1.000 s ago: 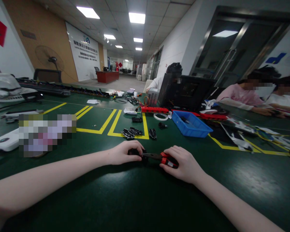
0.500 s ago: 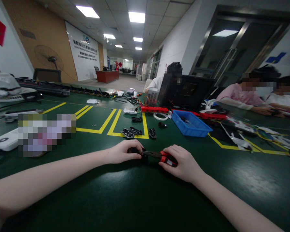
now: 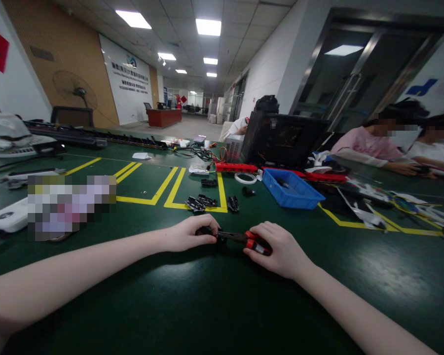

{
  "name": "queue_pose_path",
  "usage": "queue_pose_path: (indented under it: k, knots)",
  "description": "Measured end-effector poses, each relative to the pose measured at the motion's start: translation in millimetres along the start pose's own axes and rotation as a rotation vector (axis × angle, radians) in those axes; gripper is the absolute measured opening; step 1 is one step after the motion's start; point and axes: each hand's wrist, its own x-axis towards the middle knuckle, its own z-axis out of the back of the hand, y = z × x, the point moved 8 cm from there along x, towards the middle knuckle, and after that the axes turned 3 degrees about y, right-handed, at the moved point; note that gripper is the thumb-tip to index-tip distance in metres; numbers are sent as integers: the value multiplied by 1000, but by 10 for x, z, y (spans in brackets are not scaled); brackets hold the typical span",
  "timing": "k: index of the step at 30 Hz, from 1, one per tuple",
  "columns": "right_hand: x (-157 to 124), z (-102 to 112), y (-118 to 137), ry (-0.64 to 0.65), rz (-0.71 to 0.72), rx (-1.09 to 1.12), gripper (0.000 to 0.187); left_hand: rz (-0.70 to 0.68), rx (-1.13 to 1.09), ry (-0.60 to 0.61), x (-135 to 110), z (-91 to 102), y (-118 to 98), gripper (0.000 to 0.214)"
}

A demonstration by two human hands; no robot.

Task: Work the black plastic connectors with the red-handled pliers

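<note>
My left hand (image 3: 190, 235) lies knuckles-up on the table (image 3: 207, 305), fingers curled and pinched on a small black part (image 3: 205, 230), most of which they hide. My right hand (image 3: 281, 249) is clenched around the red handles of the pliers (image 3: 253, 244). The dark nose of the pliers runs leftward and meets the part at my left fingertips. Whether it bites the part or only touches it cannot be told. Part, pliers and both hands sit low on the green table, near its front edge and midway between my forearms.

Compared with one second ago, almost nothing has shifted. Both hands keep their places, both grips stay closed, and the pliers point the same way at the same part. I judge this a sustained hold-and-squeeze on the part rather than a reach or a release.

Beyond the hands, several loose black parts (image 3: 202, 202) lie on the yellow floor-style lines (image 3: 177, 187). Farther right stands a blue bin (image 3: 299, 203), with a white tape ring (image 3: 246, 178) and a red strip (image 3: 237, 168) just behind it. A black box (image 3: 281, 140) stands farther back, and a co-worker's pink sleeve (image 3: 358, 148) rests at the far right.
</note>
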Motion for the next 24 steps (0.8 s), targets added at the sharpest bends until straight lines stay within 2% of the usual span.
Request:
queue_pose_path:
  k: [24]
  knots:
    - [15,-28,53,61,34,-122,33,-18,159,-5,-4,-18,9,11]
